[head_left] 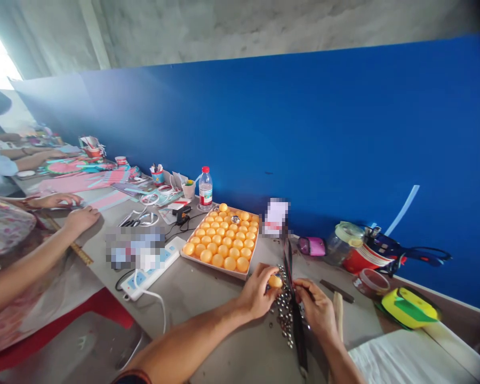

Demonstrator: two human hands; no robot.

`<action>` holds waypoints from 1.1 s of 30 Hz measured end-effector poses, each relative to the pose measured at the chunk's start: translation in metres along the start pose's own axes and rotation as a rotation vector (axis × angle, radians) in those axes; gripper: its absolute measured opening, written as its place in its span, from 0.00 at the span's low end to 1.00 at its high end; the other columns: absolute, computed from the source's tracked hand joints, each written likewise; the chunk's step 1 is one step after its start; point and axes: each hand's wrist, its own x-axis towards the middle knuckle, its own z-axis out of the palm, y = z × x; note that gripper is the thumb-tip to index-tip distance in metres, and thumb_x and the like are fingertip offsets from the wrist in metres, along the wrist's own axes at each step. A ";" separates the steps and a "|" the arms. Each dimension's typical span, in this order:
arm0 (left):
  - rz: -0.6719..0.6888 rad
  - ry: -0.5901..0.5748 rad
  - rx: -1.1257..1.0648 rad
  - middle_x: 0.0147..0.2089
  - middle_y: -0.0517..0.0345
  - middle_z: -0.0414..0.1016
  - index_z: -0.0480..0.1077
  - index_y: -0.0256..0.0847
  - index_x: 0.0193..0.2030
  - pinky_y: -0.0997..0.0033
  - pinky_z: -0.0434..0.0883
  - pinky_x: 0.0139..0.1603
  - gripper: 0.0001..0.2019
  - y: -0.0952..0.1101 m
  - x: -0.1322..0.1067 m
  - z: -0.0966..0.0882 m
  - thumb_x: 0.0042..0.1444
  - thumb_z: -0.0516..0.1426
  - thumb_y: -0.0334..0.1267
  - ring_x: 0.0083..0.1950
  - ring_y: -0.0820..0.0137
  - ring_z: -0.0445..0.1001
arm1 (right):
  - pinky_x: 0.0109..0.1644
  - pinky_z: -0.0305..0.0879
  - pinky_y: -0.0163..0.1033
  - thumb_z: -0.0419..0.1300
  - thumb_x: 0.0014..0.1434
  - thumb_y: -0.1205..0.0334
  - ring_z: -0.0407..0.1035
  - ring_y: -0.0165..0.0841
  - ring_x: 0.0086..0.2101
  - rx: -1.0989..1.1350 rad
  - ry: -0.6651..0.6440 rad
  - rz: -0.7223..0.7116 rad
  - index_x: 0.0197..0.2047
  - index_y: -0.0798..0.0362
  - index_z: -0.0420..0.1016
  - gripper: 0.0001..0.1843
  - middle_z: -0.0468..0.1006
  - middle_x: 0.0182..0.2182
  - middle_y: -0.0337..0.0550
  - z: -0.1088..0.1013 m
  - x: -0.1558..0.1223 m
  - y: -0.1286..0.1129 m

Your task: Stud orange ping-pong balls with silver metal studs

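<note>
One grey counter is carrying a shallow box of orange balls, with a long dark strip lying nearer. The left hand is holding a single ball beside the strip; the right hand is making a narrow pinch grip, though I cannot tell on what. That ball is probably weighing little and feeling smooth, thin-shelled, so its round sides are inviting gentle fingertips. Shiny beads are lying loose, likely hard and slippery.
</note>
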 end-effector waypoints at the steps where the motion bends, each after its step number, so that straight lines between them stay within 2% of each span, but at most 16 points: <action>1: 0.000 0.007 0.005 0.48 0.49 0.66 0.61 0.41 0.54 0.62 0.68 0.53 0.20 0.000 0.000 0.001 0.53 0.54 0.29 0.50 0.65 0.67 | 0.30 0.65 0.37 0.55 0.50 0.54 0.66 0.33 0.26 0.006 -0.004 -0.010 0.32 0.53 0.74 0.12 0.75 0.26 0.42 0.001 0.000 0.001; 6: 0.019 0.000 0.051 0.48 0.50 0.66 0.61 0.40 0.54 0.62 0.68 0.52 0.22 0.004 0.002 0.009 0.51 0.54 0.26 0.50 0.65 0.67 | 0.36 0.65 0.38 0.56 0.50 0.55 0.68 0.35 0.31 0.047 -0.021 -0.054 0.31 0.53 0.74 0.11 0.75 0.29 0.44 0.001 0.001 0.003; 12: 0.023 -0.048 0.070 0.46 0.50 0.67 0.63 0.38 0.52 0.62 0.69 0.52 0.22 0.027 0.028 0.009 0.49 0.58 0.30 0.48 0.64 0.69 | 0.29 0.60 0.35 0.56 0.50 0.55 0.62 0.31 0.24 0.076 0.006 -0.022 0.32 0.55 0.74 0.13 0.70 0.21 0.38 -0.002 0.000 0.006; 17: -0.075 0.090 -0.036 0.47 0.51 0.68 0.65 0.39 0.50 0.60 0.68 0.53 0.19 0.039 0.048 0.013 0.50 0.57 0.30 0.49 0.63 0.68 | 0.26 0.59 0.34 0.56 0.50 0.55 0.61 0.30 0.22 0.088 0.004 0.012 0.32 0.55 0.74 0.13 0.67 0.19 0.36 -0.003 -0.002 0.003; 22: -0.253 0.192 -0.112 0.46 0.50 0.68 0.64 0.38 0.50 0.60 0.68 0.52 0.18 0.022 0.034 0.028 0.51 0.56 0.31 0.49 0.63 0.68 | 0.28 0.61 0.35 0.56 0.48 0.54 0.63 0.32 0.23 0.026 0.021 0.026 0.31 0.54 0.75 0.13 0.70 0.20 0.38 -0.004 0.000 0.001; 26: -0.188 0.193 -0.100 0.47 0.50 0.67 0.63 0.38 0.51 0.61 0.67 0.52 0.18 0.011 0.021 0.035 0.52 0.55 0.31 0.49 0.64 0.67 | 0.31 0.63 0.36 0.56 0.48 0.53 0.65 0.33 0.25 -0.014 0.026 0.015 0.30 0.53 0.74 0.12 0.72 0.22 0.40 -0.005 0.001 -0.001; 30: -0.111 0.169 -0.095 0.48 0.48 0.66 0.61 0.38 0.54 0.61 0.67 0.52 0.19 0.014 0.017 0.033 0.54 0.54 0.32 0.50 0.64 0.66 | 0.31 0.63 0.36 0.56 0.49 0.54 0.65 0.32 0.25 0.011 0.007 -0.013 0.30 0.53 0.74 0.11 0.72 0.25 0.41 -0.007 0.001 -0.003; 33: -0.095 0.160 -0.107 0.49 0.48 0.66 0.61 0.38 0.54 0.61 0.66 0.53 0.19 0.015 0.017 0.032 0.54 0.53 0.32 0.51 0.64 0.66 | 0.30 0.63 0.36 0.57 0.48 0.54 0.64 0.31 0.24 0.050 0.012 0.025 0.31 0.53 0.74 0.12 0.72 0.23 0.40 -0.007 0.002 -0.002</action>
